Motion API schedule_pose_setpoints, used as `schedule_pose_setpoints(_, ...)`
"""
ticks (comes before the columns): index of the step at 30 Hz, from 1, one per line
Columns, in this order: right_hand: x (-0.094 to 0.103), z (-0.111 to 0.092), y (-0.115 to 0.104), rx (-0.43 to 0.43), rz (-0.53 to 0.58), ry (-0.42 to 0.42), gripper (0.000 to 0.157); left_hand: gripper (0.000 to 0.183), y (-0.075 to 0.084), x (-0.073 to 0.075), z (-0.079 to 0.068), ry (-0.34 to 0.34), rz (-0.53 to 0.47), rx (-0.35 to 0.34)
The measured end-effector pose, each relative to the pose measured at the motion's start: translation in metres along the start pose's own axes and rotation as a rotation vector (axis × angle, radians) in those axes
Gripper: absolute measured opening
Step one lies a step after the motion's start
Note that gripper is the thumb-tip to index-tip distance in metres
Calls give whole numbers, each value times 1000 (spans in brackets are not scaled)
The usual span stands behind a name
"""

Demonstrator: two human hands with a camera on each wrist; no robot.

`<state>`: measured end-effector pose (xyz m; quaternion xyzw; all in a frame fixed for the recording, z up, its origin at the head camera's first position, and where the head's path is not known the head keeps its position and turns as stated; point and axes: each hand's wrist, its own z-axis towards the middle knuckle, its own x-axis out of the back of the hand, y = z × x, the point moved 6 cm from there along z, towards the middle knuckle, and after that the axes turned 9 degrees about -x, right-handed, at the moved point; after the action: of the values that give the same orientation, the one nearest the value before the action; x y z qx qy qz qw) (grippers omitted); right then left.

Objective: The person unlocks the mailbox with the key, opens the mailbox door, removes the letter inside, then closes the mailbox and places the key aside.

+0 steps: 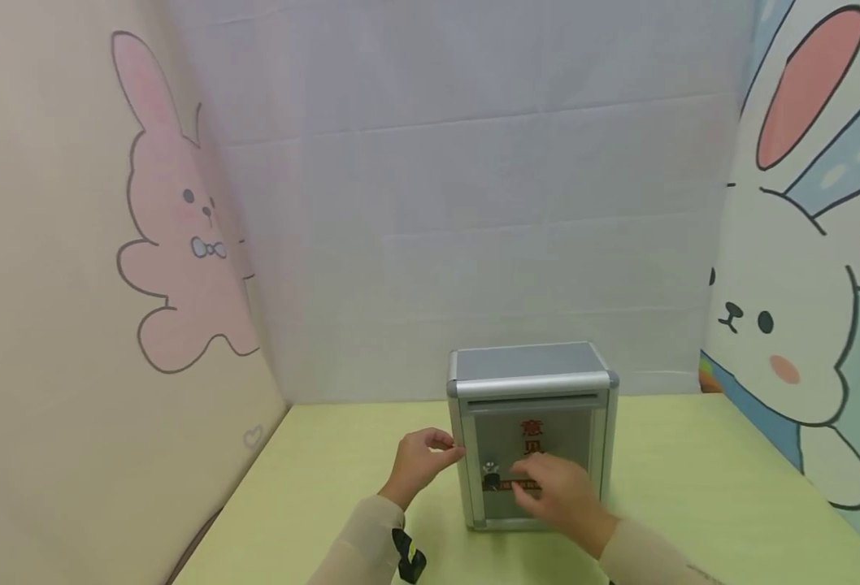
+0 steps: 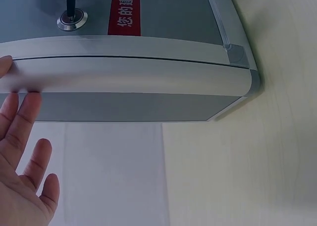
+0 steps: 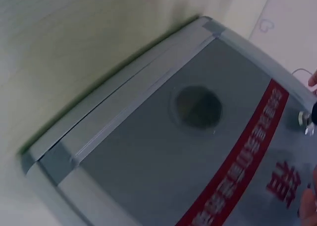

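Note:
A grey-silver suggestion box (image 1: pixel 525 364), with a slot near its top and red lettering on its front door (image 1: pixel 503 431), stands on the table. My left hand (image 1: pixel 419 459) is at the box's left edge; in the left wrist view its fairly straight fingertips (image 2: pixel 30 99) touch the side of the frame. At the left of the door is a round metal lock (image 2: pixel 72 21) with a black-headed key (image 2: pixel 71 0) standing in it. Just right of the lock, my right hand (image 1: pixel 562 491) hovers before the door, fingers loosely bent and holding nothing.
The pale yellow-green table (image 1: pixel 349 439) reaches to a white cloth backdrop (image 1: pixel 430 244). Cloth walls with rabbit drawings (image 1: pixel 181 244) flank it on both sides. A black strap (image 1: pixel 408 556) hangs at the left wrist.

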<state>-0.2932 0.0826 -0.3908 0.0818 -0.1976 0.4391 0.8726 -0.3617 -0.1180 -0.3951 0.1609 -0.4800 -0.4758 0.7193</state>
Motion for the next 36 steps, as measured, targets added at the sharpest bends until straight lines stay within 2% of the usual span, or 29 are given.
schedule_pose_setpoints(3,-14,1,-7,8,-56,-40,20,18,1,0,0,15,-6,3)
schedule_pose_setpoints(6,-23,2,-14,36,-130,-29,29,18,2,0,-1,22,-10,9)
schedule_pose_setpoints(11,-30,1,-18,19,-211,-14,34,18,1,-3,-3,25,9,18)
schedule_pose_setpoints(20,-34,5,-20,4,-292,-10,37,18,-1,-2,0,30,8,20)
schedule_pose_setpoints(25,-35,8,-20,-6,-315,-20,41,19,-3,-4,2,19,-20,36)
schedule_pose_setpoints(29,-37,8,-22,-23,-319,-65,44,19,-3,-3,1,13,-35,47)
schedule_pose_setpoints(36,-43,7,-21,-86,-229,-167,37,18,-2,-2,0,15,-29,53)
